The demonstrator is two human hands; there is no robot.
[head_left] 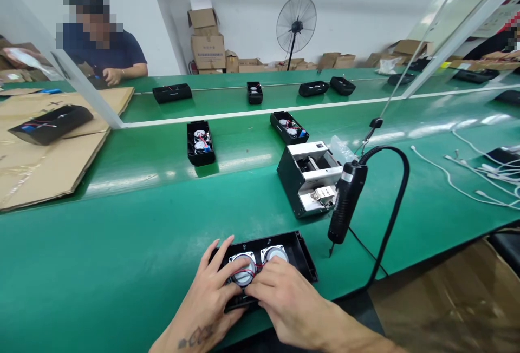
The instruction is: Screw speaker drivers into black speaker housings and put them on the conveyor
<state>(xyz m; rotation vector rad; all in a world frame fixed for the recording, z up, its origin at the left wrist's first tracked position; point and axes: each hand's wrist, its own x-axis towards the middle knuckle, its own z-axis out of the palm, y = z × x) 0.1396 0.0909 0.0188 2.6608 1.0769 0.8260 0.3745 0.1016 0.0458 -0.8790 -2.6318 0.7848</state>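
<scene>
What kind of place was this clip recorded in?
Most likely an electronics assembly line in a factory. A long green bench carries several open black speaker housings, an electric screwdriver hangs on a cable, and both hands work on another housing.

— How is the light on the line?
— Bright and even from overhead; white glare streaks the green table (134, 180), shadows soft and short.
— And the picture?
— Sharp at centre. Wide-angle bend curves the table's edges, and the glass partition (455, 23) at right washes out pale.
</scene>
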